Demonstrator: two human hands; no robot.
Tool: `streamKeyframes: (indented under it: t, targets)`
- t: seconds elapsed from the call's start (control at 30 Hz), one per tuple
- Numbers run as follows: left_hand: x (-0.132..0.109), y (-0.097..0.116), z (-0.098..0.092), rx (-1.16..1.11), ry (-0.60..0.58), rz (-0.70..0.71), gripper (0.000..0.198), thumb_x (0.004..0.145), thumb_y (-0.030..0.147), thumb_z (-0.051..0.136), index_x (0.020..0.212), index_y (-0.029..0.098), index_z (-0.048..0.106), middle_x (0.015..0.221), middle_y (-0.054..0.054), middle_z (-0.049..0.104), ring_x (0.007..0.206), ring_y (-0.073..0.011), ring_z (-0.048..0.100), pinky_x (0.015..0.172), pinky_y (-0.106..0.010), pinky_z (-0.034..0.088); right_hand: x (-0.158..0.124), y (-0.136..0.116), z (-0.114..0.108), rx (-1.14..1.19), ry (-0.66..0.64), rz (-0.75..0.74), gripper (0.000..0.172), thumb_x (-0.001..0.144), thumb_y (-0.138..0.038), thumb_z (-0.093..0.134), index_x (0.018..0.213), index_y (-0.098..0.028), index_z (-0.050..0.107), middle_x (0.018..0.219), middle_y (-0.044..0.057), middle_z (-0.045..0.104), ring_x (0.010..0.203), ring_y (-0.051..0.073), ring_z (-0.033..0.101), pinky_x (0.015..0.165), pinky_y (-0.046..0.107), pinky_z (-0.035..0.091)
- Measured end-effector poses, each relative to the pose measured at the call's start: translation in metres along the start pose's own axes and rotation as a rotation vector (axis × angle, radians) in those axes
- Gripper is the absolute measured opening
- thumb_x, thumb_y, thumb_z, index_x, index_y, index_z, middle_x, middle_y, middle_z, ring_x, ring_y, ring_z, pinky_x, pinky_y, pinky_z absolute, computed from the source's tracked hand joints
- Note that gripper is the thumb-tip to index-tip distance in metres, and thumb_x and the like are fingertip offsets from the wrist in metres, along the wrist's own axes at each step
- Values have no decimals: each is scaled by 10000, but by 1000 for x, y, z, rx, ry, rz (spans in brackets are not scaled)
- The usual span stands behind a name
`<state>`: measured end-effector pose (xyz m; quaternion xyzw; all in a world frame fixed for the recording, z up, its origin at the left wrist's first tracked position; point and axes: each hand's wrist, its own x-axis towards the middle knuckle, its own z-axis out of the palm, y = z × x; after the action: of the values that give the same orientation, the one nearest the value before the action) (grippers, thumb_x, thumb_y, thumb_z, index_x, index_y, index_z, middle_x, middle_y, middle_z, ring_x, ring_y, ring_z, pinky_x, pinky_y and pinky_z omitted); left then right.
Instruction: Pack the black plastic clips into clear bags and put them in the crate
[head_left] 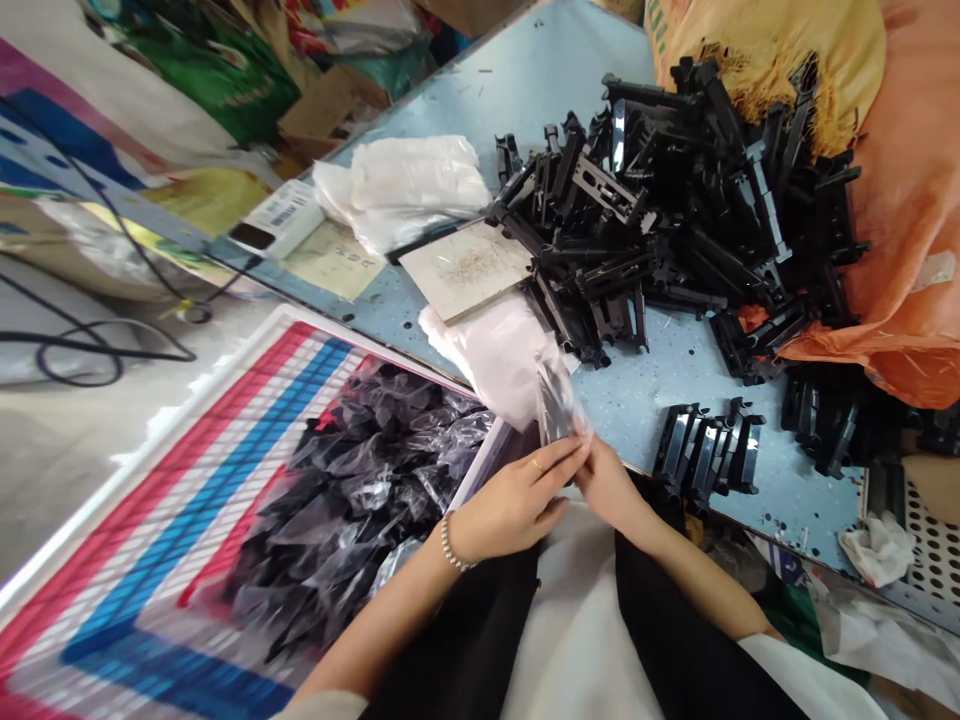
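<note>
My left hand point(517, 495), with a ring and a beaded bracelet, meets my right hand point(611, 485) at the front edge of the blue table. Between them they pinch the near end of a clear plastic bag point(556, 400), which has a dark part inside. Fingers of both hands are closed; their grip on the near end is partly hidden. Right behind the bag lies a stack of white plastic bags point(499, 360). Several black plastic parts point(705, 450) stand in a row on the table to the right of my right hand.
A large heap of black parts point(645, 200) covers the table's back right, beside an orange sack point(919, 220). A bin lined with a striped sheet point(187, 500) at left holds many bagged black parts point(345, 510). Folded white bags point(420, 180) and a white box point(281, 215) lie farther back.
</note>
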<state>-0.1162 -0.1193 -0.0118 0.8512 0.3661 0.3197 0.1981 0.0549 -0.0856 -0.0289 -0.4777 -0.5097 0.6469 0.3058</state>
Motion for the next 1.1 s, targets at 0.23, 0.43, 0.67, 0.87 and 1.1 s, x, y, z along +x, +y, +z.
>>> streamKeyframes:
  t: [0.23,0.43,0.67,0.87,1.1]
  targets:
    - [-65,-29,-66,241,56,-360,382,976,326,550,1355,312,591,1183,-59,707,1011,-242,723,961,-379,603,-26,-50,-79,-765,-276,-225,455,966,-100,423,1328,-256,651,1300,72,680,1194,226,622,1072,421,466]
    - [-52,-76,-32,438,90,-553,310,995,341,474,1171,184,676,1254,-144,675,998,-284,705,849,-417,595,-1,-36,-163,-1628,-144,-164,497,825,67,440,1148,-172,733,1383,126,631,1335,328,518,998,494,507]
    - [34,-101,27,275,123,-550,192,943,259,548,827,158,662,960,-152,671,955,-296,633,902,-466,526,-4,-61,-183,-1430,-292,-274,354,955,-144,460,1184,-222,718,1230,86,711,1122,276,651,944,428,545]
    - [34,-125,0,-182,162,-742,152,855,294,631,759,176,639,802,-39,662,772,-183,613,745,-316,525,-3,-44,-143,-518,-193,17,276,887,-386,639,1069,-200,731,1007,67,761,930,230,717,844,357,575]
    - [38,-123,-4,-408,130,-853,101,835,233,599,896,163,639,690,13,645,588,-126,578,597,-254,498,8,11,-56,467,-276,421,329,705,-437,833,739,-168,648,650,45,709,524,132,621,511,232,490]
